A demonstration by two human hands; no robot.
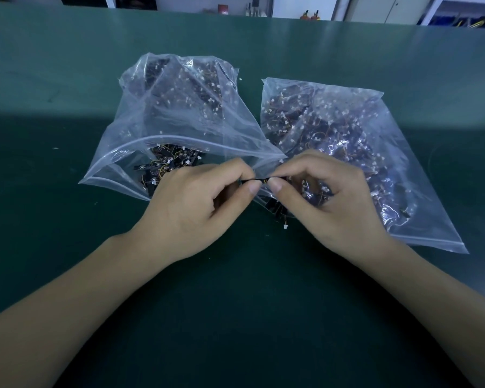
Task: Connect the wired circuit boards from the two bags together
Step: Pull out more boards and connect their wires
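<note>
You are pinching 2 small black wired circuit boards end to end between left hand and right hand fingers, just above the 2 still-full bags on the counter.

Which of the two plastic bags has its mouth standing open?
The left bag: its zip mouth gapes toward the person, showing boards inside. The right bag lies flatter, its zip edge down on the table.

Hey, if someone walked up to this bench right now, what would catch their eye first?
Two clear plastic bags stuffed with small wired circuit boards, the left bag gaping open, the right bag lying flatter beside it. In front of them, the left hand and right hand pinch a small dark piece between fingertips.
</note>
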